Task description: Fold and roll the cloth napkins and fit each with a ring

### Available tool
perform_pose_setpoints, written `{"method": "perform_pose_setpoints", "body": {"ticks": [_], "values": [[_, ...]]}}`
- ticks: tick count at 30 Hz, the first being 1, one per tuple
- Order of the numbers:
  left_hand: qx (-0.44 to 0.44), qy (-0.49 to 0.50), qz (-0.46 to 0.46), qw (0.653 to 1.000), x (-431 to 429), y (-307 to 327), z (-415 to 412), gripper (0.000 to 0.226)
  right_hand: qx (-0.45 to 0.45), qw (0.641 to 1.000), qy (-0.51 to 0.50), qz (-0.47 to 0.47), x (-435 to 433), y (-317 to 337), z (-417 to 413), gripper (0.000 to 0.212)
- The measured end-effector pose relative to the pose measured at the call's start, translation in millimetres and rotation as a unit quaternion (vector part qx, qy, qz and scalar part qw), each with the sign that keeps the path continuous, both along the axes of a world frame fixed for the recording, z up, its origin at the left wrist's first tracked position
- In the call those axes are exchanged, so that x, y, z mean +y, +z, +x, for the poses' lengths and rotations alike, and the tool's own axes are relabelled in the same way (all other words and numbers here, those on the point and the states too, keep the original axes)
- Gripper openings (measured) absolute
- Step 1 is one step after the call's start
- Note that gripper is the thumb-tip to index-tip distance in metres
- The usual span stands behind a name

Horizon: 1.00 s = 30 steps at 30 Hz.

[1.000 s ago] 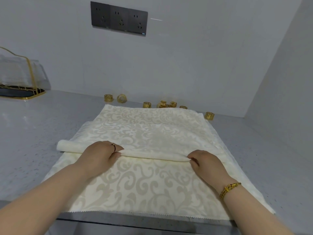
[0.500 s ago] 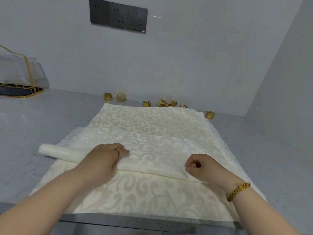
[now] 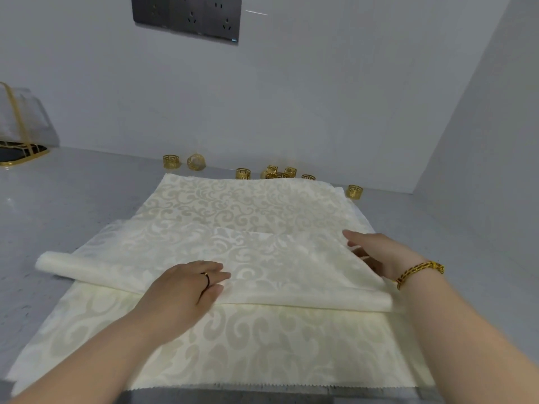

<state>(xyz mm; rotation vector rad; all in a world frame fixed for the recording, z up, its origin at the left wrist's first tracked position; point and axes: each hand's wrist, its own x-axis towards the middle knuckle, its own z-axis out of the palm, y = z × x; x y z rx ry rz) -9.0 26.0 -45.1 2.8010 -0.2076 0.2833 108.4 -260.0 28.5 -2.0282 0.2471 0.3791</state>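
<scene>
- Right hand [image 3: 379,255] moved from the near fold up to the flap's right edge — whether it pinches, cannot tell.
- Left hand [image 3: 186,287] flat, fingers straight, pinning the cream scroll-woven damask napkin [image 3: 277,263] to the grey speckled counter [image 3: 73,199] so its soft roll holds.
- Gold fretwork rings [image 3: 243,173] sit unused beyond its far edge.

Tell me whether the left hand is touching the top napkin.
Touching. The head view shows the left hand resting flat on the top napkin, just above its near fold.

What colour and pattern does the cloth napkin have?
The napkin is cream with a woven scrolling leaf pattern, seen best in the head view.
</scene>
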Motion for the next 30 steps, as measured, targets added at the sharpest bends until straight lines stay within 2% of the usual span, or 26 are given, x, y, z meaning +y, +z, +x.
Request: {"method": "perform_pose_setpoints", "body": {"ticks": [2,3,4,5,6,8,12,15,17,20,23,27,28,30], "values": [[-0.002,-0.001,0.001,1.000,0,0,0,0.093,0.012,0.989,0.016,0.147,3,-1,0,0.026],[-0.003,0.000,0.002,1.000,0,0,0,0.093,0.016,0.983,0.038,0.181,6,0,-1,0.025],[-0.002,0.000,0.004,1.000,0,0,0,0.093,0.016,0.982,0.069,0.177,9,0,-3,0.027],[-0.002,0.001,0.005,1.000,0,0,0,0.093,0.005,0.986,0.107,0.129,13,0,-6,0.033],[0.000,0.000,0.004,1.000,0,0,0,0.093,-0.019,0.988,0.151,0.039,18,-2,-8,0.040],[0.000,0.000,0.002,1.000,-1,2,0,0.093,-0.093,0.962,0.221,-0.128,29,-8,-14,0.046],[0.004,0.001,0.005,1.000,-1,2,0,0.093,-0.217,0.918,0.274,-0.189,44,-12,-24,0.036],[0.004,0.002,-0.001,1.000,-1,2,-1,0.089,-0.225,0.872,0.322,-0.293,43,-13,-25,0.031],[0.003,0.000,-0.002,1.000,0,0,0,0.083,-0.201,0.864,0.336,-0.318,40,-13,-25,0.031],[0.002,0.000,0.007,1.000,-1,0,0,0.090,-0.175,0.859,0.354,-0.327,36,-11,-26,0.040],[0.006,0.001,0.011,1.000,0,0,1,0.093,-0.168,0.837,0.371,-0.366,36,-10,-29,0.043],[0.006,-0.002,0.012,1.000,0,-1,1,0.092,-0.210,0.816,0.364,-0.397,37,-12,-29,0.013],[0.007,-0.002,0.011,1.000,0,-1,1,0.092,-0.222,0.820,0.347,-0.397,36,-14,-27,0.011],[0.006,-0.003,0.008,1.000,0,0,1,0.092,-0.240,0.855,0.277,-0.367,30,-17,-23,0.016]]}}
